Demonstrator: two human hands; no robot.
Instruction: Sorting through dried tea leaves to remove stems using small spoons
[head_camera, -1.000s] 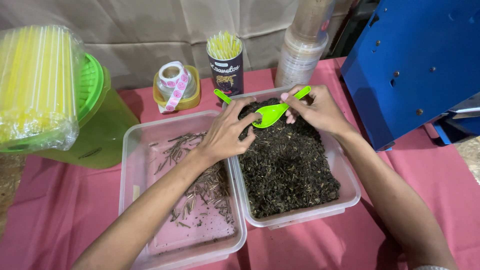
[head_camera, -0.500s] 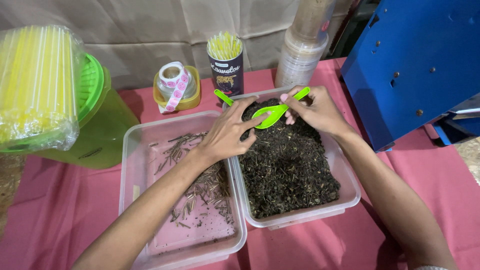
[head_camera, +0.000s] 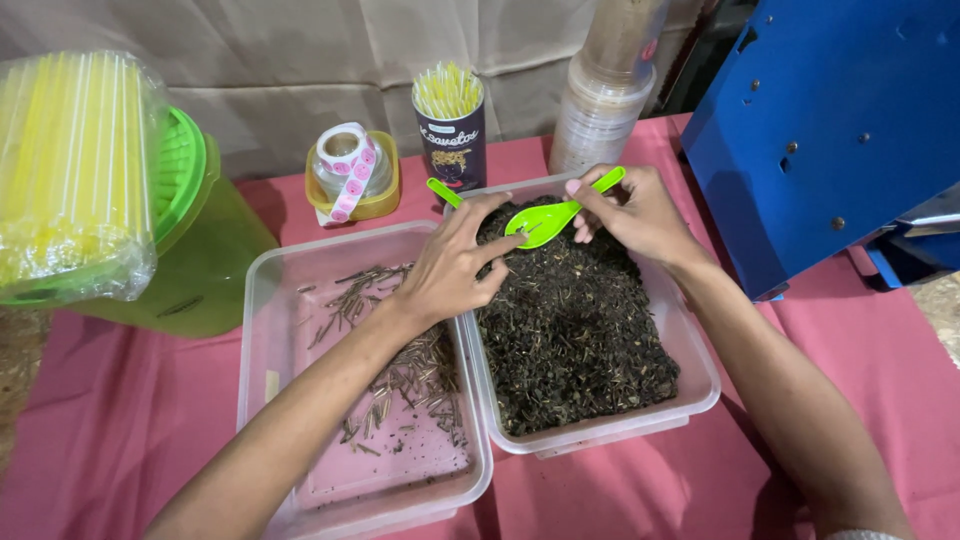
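Green plastic scoop (head_camera: 545, 222) (bright lime), pinched by right hand (head_camera: 630, 212), left hand (head_camera: 455, 265) fingertips picking inside its bowl

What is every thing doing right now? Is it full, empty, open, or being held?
Green scoop: held over the dark leaves.
Right hand: gripping the scoop's handle.
Left hand: fingertips at the scoop's bowl.
Right tub: open, full of dark dried leaves.
Left tub: open, a few twigs scattered inside.
Sticker roll: partly unrolled.
Straw can: open, holding straws.
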